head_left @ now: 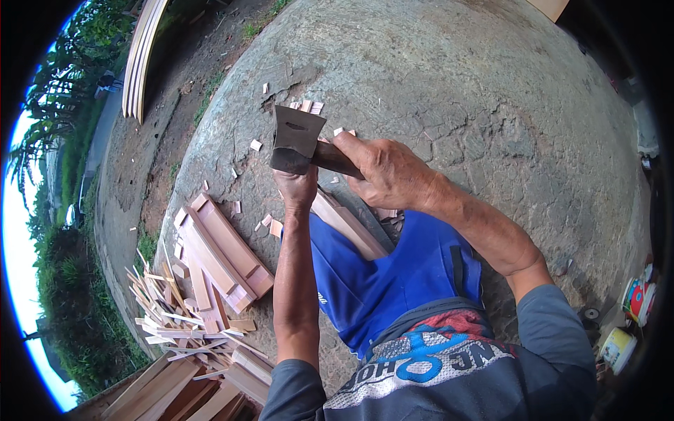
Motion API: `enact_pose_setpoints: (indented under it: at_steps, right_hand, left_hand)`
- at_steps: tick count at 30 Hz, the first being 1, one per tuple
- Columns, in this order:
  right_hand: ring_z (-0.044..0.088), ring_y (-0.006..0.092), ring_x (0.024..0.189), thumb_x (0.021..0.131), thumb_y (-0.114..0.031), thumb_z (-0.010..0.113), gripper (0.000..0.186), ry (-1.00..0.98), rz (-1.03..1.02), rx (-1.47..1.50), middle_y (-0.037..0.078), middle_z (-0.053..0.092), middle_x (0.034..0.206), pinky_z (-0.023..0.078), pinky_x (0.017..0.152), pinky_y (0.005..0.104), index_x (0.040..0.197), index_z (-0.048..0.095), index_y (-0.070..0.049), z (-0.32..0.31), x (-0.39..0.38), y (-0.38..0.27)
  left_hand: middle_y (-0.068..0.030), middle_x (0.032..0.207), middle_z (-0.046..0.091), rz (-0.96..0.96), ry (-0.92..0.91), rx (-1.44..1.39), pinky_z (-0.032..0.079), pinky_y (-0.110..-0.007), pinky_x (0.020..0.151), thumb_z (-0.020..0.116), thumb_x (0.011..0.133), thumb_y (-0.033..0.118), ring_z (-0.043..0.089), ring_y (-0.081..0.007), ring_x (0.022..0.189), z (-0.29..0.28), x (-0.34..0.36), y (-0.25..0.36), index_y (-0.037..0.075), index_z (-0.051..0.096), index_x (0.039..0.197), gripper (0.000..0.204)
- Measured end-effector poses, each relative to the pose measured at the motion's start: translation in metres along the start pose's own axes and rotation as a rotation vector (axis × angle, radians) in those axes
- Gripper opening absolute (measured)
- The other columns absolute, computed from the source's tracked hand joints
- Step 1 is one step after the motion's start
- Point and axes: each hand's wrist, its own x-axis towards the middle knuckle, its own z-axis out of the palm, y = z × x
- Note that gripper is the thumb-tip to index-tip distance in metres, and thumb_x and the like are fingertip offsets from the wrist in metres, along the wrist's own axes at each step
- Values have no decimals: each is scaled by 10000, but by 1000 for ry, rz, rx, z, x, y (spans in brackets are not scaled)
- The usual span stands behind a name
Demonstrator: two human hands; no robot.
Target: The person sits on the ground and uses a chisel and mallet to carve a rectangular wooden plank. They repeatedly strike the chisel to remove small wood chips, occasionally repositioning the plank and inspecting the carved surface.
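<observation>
I see the right hand (390,172) wrapped tight round the dark handle of a hatchet (298,139), fingers closed on it just behind the head. The blade sits at centre frame, flat side up to me, cutting edge toward 9 o'clock. The left hand (297,188) is directly below the blade at 6 o'clock of it, fingers curled; what it grips I cannot tell, since the blade covers it. A pale wooden slat (347,223) runs from under the hands toward 5 o'clock across the blue shorts (393,274). Stacked reddish boards (225,249) lie at 8 o'clock, close to the left forearm. Thin split strips (168,309) fan out lower left. Small chips (256,145) dot the concrete slab (491,91). Open bare concrete from 12 to 3 o'clock; the slab edge curves along 10 o'clock against dirt. Buckets (635,298) sit at 4 o'clock.
</observation>
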Motion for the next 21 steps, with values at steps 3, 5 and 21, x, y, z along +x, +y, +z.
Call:
enact_pose_setpoints:
  at_steps: [3, 5, 21]
  right_hand:
    - [718, 456, 913, 846, -89, 687, 399, 15, 21, 16, 253, 704, 896, 587, 801, 551, 1174, 466, -33, 4, 0, 8]
    - [717, 458, 914, 847, -81, 690, 409, 5, 44, 27, 259, 701, 896, 589, 799, 549, 1183, 464, -26, 6, -3, 11]
    - [725, 439, 883, 881, -118, 650, 342, -3, -161, 23, 222, 690, 893, 605, 754, 529, 1165, 478, -36, -5, 3, -13]
  left_hand:
    - [22, 725, 655, -46, -18, 68, 482, -284, 582, 727, 901, 36, 592, -70, 668, -10, -7, -21, 23, 709, 889, 26]
    - [31, 694, 635, -94, -16, 34, 470, -283, 562, 730, 914, 57, 577, -59, 643, -9, -12, -23, 30, 690, 853, 78]
    - [-50, 1083, 715, -43, -59, -41, 536, -339, 895, 713, 961, 80, 668, -173, 992, -10, -51, -26, 40, 690, 1174, 219]
